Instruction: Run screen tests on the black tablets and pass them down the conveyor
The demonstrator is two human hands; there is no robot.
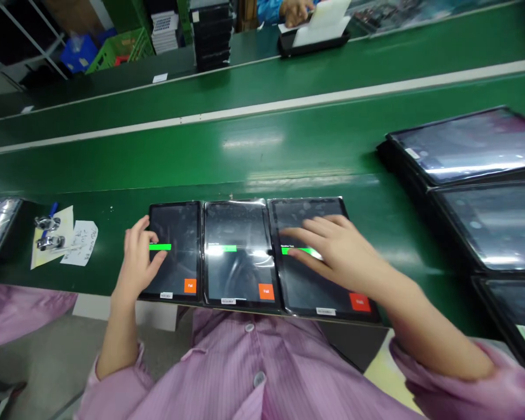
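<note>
Three tablets lie side by side along the near edge of the green bench, each lit with a green bar and an orange-red "Fail" box. My left hand point(137, 256) is at the left edge of the left tablet point(175, 271), fingers apart and holding nothing. Over the right tablet point(304, 286) my right hand point(328, 245) is spread, its thumb and fingers near the green bar; whether they touch the glass I cannot tell. Between the hands sits the middle tablet point(240, 274), with neither hand on it.
Stacked tablets point(476, 146) stand to the right, and another tablet point(0, 224) lies far left. Paper notes point(81, 242) and shiny metal pieces point(50, 240) are left of my hand. Across the bench, a co-worker's hand point(295, 11) is beside a black tray point(315, 44) and dark stack point(212, 35).
</note>
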